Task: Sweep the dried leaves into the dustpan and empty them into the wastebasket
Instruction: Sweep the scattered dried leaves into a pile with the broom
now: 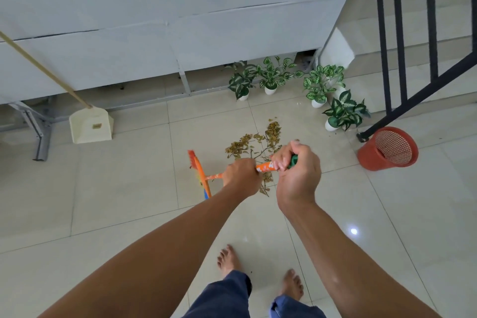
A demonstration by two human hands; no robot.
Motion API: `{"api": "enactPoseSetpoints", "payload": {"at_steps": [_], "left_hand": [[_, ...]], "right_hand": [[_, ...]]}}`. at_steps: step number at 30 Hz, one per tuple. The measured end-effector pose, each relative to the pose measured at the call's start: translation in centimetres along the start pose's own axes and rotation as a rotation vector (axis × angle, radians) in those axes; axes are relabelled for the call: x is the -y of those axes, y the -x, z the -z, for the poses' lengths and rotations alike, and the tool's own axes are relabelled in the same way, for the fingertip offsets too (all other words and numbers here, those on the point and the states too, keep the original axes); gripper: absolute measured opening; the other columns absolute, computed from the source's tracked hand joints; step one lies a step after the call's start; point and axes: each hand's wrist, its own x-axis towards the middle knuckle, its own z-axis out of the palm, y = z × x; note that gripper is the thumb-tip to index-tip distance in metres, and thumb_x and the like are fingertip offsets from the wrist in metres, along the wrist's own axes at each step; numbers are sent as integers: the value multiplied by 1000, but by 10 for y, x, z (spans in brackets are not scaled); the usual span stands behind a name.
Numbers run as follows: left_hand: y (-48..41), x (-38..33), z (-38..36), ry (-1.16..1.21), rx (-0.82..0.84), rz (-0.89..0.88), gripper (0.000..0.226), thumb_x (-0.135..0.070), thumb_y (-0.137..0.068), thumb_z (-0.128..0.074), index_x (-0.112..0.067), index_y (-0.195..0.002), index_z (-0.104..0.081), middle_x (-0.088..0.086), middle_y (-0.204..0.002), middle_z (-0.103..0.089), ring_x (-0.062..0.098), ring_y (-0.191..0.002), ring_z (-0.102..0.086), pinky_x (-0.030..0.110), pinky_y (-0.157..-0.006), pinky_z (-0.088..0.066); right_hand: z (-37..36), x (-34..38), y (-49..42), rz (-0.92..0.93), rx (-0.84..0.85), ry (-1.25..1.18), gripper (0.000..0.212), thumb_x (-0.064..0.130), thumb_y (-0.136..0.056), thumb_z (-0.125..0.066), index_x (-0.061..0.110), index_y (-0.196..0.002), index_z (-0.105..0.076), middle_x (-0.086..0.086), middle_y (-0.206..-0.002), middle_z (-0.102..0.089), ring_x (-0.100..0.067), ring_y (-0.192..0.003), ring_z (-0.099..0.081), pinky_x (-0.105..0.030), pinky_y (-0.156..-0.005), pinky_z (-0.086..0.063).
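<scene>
An orange broom [200, 174] with a flower-patterned handle stands on the tiled floor, its head left of a pile of dried leaves [254, 143]. My left hand [241, 175] grips the handle low down, and my right hand [296, 170] grips its green top end. A cream dustpan [90, 125] with a long wooden handle rests on the floor at the left, against the wall. A red mesh wastebasket [388, 148] stands at the right, beside the stair railing.
Several potted green plants [271, 77] line the wall behind the leaves. A black stair railing [402, 33] and steps rise at the right. A grey metal bracket [41, 137] stands at the far left. My bare feet [228, 261] are on the tiles below.
</scene>
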Motion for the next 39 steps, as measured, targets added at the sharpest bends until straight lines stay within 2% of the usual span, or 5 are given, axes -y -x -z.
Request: {"api": "enactPoseSetpoints", "payload": {"at_steps": [6,10,26,31,39], "left_hand": [[6,28,-18,7,123,1,21,-25,-98,-47,-14,-96,-65,7,-101,-66,29,-95,-62,32,-67,-38],[7,3,-35,107,174,-65,28,-22,-94,-49,-20,-66,-46,4,-85,-62,28,-88,-62,35,-69,-43],[3,-7,-9,38,89,-136,18,-18,-95,-45,-18,-79,-55,0,-83,-57,23,-77,-54,31,-63,-36],[5,0,-14,37,126,-110,32,-19,-94,-46,-20,-62,-43,-1,-69,-52,25,-80,-58,38,-85,-43],[-12,-29,-7,-24,128,-203,30,-23,-94,-45,-21,-64,-45,0,-75,-56,24,-71,-55,29,-56,-36]], "right_hand": [[-3,-35,20,-71,-88,23,55,-1,-100,-33,11,-46,-37,-1,-48,-37,-15,-50,-40,-26,-64,-45],[12,-21,25,-2,-97,77,50,-2,-96,-35,13,-48,-37,0,-48,-35,-14,-51,-37,-20,-58,-44],[3,1,20,93,-72,87,44,14,-84,-40,18,-41,-40,-1,-46,-37,-20,-52,-37,-26,-59,-42],[-1,-7,24,107,-51,117,37,10,-84,-38,13,-47,-34,0,-45,-37,-17,-51,-37,-22,-54,-41],[10,21,1,137,-77,50,41,14,-85,-40,13,-44,-37,-2,-46,-37,-19,-51,-37,-23,-55,-40]]}}
